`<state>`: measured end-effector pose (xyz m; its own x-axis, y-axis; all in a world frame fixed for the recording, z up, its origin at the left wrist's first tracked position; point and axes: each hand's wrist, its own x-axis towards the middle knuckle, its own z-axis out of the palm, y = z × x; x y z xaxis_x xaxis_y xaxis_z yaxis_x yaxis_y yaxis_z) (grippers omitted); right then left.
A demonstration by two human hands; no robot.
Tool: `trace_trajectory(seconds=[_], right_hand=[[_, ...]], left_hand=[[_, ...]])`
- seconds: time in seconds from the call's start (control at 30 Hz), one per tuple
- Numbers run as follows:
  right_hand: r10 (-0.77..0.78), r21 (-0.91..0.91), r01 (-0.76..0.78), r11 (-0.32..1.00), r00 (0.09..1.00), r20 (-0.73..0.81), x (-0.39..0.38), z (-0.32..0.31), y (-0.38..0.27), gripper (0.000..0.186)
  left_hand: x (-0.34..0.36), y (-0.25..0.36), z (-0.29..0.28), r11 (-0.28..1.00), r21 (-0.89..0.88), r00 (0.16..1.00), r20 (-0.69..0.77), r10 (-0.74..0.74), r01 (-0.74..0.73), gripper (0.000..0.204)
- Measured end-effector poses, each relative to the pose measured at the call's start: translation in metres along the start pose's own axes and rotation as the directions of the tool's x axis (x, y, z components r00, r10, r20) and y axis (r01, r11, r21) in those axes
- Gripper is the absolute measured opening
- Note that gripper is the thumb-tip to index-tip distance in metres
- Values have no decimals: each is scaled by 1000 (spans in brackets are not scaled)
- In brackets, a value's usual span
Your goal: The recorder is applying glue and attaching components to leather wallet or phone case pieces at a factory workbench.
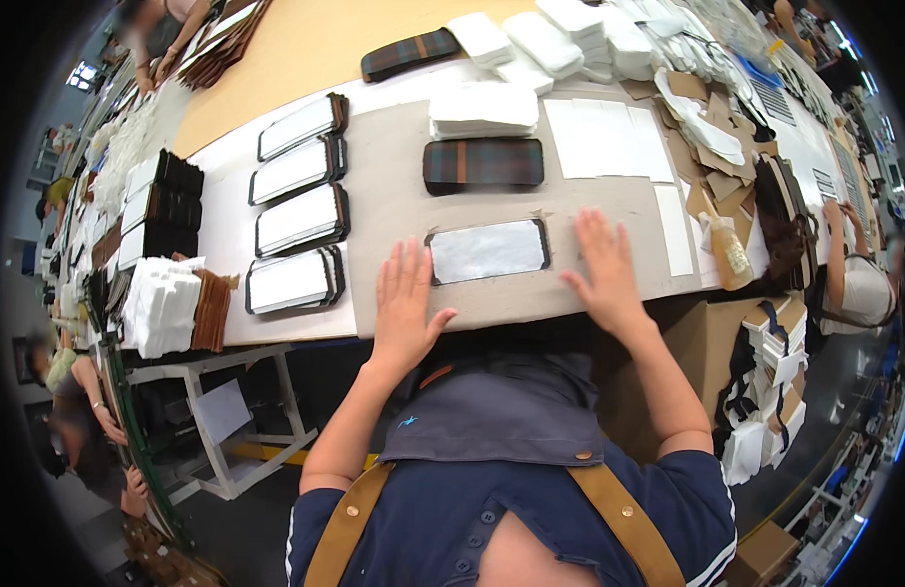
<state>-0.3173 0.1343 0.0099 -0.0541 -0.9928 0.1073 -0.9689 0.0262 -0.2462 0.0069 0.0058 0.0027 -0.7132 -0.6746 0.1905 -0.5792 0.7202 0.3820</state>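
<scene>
The left hand point(405, 305) stretches flat, thumb apart, just left of the white panel point(489, 252); the right hand point(607, 276) likewise spreads to its right. A plaid pouch point(483, 165) sits beyond the panel.

A panel point(488, 251) lies on the board point(379, 161), between left hand point(405, 301) and right hand point(607, 277). Left of the left hand: four stacks point(298, 223) in a row. Beyond the right hand: sheets point(604, 140); to its right, a bottle point(729, 252).
</scene>
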Motion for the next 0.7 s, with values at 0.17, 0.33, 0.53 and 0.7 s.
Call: trace_trajectory(seconds=[0.17,0.33,0.53,0.7], right_hand=[[355,-223,-424,878,888,-291,-30,-27,73,81],[317,-276,-378,884,917,-241,-87,-29,57,85],[288,-67,-325,943,904,-316,-128,-29,20,43],[410,477,-201,856,826,-388,-87,-51,-20,8]], left_hand=[[-5,-1,7,978,-187,974,-185,-128,93,77],[-3,3,8,972,-220,961,-240,-140,86,69],[-2,3,8,979,-200,960,-265,-95,42,63],[7,31,1,939,-341,970,-240,-39,-47,63]])
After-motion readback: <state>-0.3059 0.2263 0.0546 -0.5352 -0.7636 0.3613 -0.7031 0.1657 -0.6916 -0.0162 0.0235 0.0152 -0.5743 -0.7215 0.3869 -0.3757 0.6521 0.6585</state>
